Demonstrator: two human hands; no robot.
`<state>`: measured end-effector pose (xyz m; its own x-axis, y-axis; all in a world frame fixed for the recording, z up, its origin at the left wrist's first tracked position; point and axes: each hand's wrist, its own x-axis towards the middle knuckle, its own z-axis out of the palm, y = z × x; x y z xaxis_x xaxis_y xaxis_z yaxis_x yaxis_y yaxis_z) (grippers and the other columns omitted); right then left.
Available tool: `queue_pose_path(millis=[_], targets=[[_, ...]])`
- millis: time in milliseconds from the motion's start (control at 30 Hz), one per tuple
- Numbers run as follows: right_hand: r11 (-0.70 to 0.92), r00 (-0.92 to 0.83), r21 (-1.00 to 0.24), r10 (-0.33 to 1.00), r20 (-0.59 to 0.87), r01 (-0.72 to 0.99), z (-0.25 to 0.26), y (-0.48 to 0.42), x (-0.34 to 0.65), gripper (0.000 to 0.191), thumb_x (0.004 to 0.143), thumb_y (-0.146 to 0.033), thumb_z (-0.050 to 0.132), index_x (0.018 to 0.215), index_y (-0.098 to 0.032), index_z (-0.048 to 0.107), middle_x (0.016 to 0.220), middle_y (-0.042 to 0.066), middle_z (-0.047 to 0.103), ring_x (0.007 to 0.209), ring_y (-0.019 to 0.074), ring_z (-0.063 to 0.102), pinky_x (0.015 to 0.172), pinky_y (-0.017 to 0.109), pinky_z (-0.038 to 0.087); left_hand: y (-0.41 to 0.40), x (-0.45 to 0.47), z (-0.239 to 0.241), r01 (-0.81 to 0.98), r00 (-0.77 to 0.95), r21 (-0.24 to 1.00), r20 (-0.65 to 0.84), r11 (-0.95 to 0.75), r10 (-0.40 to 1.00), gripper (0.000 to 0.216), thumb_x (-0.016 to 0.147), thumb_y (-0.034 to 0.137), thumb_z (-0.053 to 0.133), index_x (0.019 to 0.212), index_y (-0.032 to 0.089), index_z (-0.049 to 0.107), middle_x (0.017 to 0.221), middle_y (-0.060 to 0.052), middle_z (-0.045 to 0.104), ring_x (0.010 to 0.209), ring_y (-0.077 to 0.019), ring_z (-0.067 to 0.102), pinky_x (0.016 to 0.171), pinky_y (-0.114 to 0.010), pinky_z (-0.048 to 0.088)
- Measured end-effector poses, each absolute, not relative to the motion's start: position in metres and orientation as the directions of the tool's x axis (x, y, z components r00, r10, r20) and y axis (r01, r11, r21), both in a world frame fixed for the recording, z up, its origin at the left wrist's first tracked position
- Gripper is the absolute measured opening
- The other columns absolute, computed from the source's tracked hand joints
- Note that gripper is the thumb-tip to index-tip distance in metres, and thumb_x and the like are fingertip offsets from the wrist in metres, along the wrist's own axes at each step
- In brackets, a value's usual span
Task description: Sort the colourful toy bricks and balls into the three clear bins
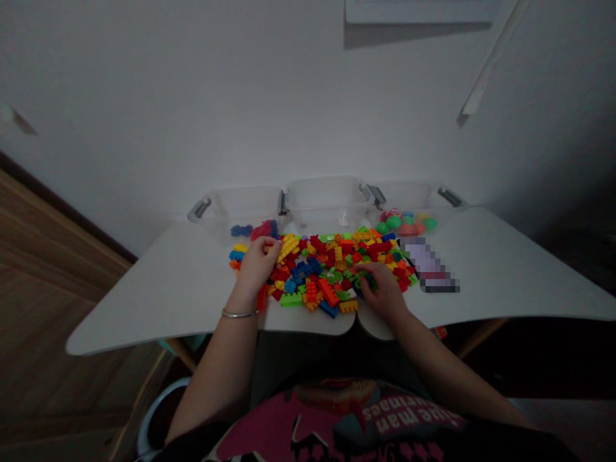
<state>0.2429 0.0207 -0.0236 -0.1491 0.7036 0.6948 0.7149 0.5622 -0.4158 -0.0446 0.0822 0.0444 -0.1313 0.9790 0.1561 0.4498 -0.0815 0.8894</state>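
Note:
A heap of mixed plastic building bricks (329, 292) covers the middle of the white table. At the heap's left side, my left hand (258, 263) has its fingers closed at the end of a yellow building brick (289, 246). My right hand (385, 292) is at the heap's right side, its fingers curled inward among green pieces. Whatever lies between those fingertips is too dark and small to make out. Blue bricks (306, 268) lie between the two hands, with an orange-red brick (328, 292) nearer the front edge.
Three clear bins line the wall: the left bin (245, 204) holds blue and red pieces, the middle bin (325, 192) stands behind the heap, and the right bin (409, 196) contains coloured balls (394, 222). A blurred-out phone-like object (430, 266) lies right of the heap.

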Motion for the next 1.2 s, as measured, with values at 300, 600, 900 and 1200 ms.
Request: queue_pose_path(millis=[300, 600, 900, 1200], targets=[[0.556, -0.138, -0.419, 0.704, 0.697, 0.718, -0.025, 0.02, 0.243, 0.025, 0.085, -0.015, 0.05, 0.107, -0.023, 0.06, 0.101, 0.008, 0.068, 0.097, 0.0254, 0.063, 0.087, 0.043, 0.051, 0.092, -0.053, 0.085, 0.58, -0.26, 0.729, 0.589, -0.364, 0.765, 0.036, 0.081, 0.035, 0.059, 0.112, 0.018, 0.058, 0.075, 0.001, 0.057, 0.065, -0.0127, 0.054, 0.058, -0.023, 0.043], [0.605, -0.174, -0.385, 0.664, 0.727, 0.697, -0.023, 0.022, 0.244, 0.023, 0.086, -0.013, 0.05, 0.102, -0.023, 0.063, 0.096, 0.006, 0.07, 0.093, 0.0236, 0.063, 0.086, 0.042, 0.051, 0.136, -0.082, 0.1, 0.875, -0.19, 0.43, 0.726, -0.221, 0.661, 0.026, 0.083, 0.021, 0.055, 0.108, 0.018, 0.063, 0.11, -0.01, 0.062, 0.109, -0.0259, 0.055, 0.099, -0.04, 0.041], [0.643, -0.194, -0.369, 0.633, 0.75, 0.672, -0.022, 0.021, 0.243, 0.019, 0.085, -0.011, 0.051, 0.09, -0.023, 0.064, 0.091, 0.005, 0.071, 0.091, 0.0221, 0.063, 0.085, 0.041, 0.051, 0.153, -0.076, 0.084, 0.979, -0.078, 0.198, 0.591, -0.051, 0.803, 0.044, 0.087, 0.023, 0.039, 0.123, 0.013, 0.061, 0.116, -0.017, 0.065, 0.104, -0.0309, 0.061, 0.091, -0.043, 0.044], [0.625, -0.201, -0.377, 0.658, 0.725, 0.684, -0.023, 0.02, 0.244, 0.018, 0.085, -0.012, 0.05, 0.089, -0.023, 0.064, 0.088, 0.005, 0.07, 0.086, 0.0211, 0.063, 0.08, 0.039, 0.052, 0.154, -0.079, 0.081, 0.996, 0.087, -0.069, 0.495, -0.061, 0.864, 0.052, 0.093, 0.027, 0.024, 0.102, 0.01, 0.072, 0.1, -0.018, 0.072, 0.096, -0.0282, 0.066, 0.106, -0.048, 0.03]])
